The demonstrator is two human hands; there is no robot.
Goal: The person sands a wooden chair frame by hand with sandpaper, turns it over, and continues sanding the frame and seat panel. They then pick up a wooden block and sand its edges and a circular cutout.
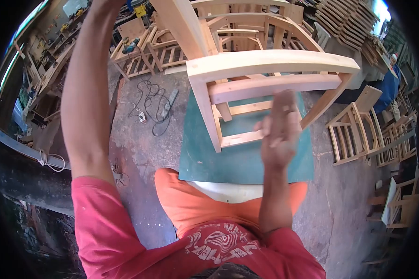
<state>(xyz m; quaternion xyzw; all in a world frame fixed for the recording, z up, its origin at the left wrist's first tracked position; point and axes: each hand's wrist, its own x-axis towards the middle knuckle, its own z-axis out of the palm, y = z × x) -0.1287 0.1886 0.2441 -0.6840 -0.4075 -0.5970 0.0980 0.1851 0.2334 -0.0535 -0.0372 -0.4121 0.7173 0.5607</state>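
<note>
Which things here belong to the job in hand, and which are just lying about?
Likely in the job:
wooden chair frame, with the right hand at it
green board beneath

Apparently lying about:
power tool
power strip
slatted chair at right
stacked wood pieces

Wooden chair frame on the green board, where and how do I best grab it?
Probably by the middle of its curved near rail, coming from above on your side. That slim bar faces you across the top, and a post runs down from each end.

Woodworking shop, unfinished chairs (358, 123) around.
</note>
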